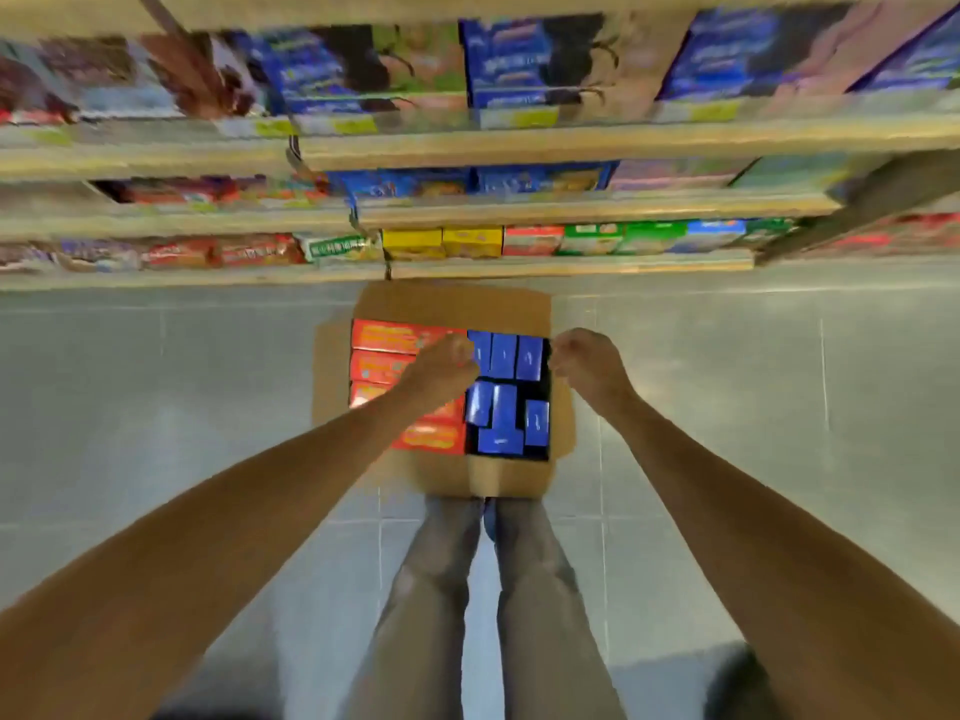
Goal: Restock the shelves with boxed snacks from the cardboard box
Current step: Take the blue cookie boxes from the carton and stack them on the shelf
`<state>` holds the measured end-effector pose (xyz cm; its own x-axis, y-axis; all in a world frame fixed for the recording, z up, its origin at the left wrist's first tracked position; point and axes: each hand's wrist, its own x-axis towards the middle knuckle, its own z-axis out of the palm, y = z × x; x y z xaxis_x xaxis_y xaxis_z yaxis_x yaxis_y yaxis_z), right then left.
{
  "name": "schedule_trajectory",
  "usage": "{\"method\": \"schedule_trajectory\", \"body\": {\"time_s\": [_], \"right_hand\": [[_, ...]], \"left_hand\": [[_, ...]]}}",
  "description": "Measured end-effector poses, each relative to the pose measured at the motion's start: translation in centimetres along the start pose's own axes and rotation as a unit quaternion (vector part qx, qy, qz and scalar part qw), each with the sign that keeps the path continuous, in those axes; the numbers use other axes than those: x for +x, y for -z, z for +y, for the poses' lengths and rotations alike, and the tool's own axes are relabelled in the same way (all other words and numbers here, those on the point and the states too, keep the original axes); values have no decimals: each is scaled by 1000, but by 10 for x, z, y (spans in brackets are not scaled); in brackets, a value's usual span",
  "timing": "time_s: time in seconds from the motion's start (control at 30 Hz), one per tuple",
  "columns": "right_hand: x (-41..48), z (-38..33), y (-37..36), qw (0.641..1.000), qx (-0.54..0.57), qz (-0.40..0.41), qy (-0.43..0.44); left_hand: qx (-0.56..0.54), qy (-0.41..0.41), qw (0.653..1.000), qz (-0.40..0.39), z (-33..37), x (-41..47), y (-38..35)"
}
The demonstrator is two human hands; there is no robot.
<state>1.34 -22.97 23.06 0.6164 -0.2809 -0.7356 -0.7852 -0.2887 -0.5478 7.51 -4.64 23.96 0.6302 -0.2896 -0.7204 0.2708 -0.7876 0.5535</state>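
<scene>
A shop aisle: price-tagged shelves (519,142) of packaged snacks (511,62) over grey tiled floor (156,381).

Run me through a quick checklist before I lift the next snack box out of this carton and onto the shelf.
1. Cardboard box is open with its flaps spread: ok.
2. Blue boxes stand on end in the right half, tops exposed: ok.
3. Orange boxes fill the left half, with the arm across some of them: ok.
4. Left hand has a firm hold on a box: cannot tell, the fingers are curled but blurred.
5. Right hand, at the carton's right edge, has a hold: cannot tell.
6. Free slot on the shelves: cannot tell, the fronts are blurred.
</scene>
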Motion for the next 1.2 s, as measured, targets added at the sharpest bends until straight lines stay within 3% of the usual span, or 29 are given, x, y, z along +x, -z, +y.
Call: {"method": "schedule_trajectory", "body": {"time_s": [0.27,0.53,0.67,0.87,1.2], "right_hand": [[60,140,-91,988,-6,-85,-133],[109,235,-168,974,-46,-106,-193],[121,248,-191,980,-11,-84,-180],[140,251,-215,982,8,-75,-170],[141,257,-223,964,91,-15,-249]], "left_hand": [[31,104,989,-99,-113,80,-117],[-64,201,973,-96,-200,137,-200],[-135,194,968,-80,-223,149,-221],[-160,215,955,-128,-240,162,-225],[-180,226,945,-155,-251,146,-218]]}}
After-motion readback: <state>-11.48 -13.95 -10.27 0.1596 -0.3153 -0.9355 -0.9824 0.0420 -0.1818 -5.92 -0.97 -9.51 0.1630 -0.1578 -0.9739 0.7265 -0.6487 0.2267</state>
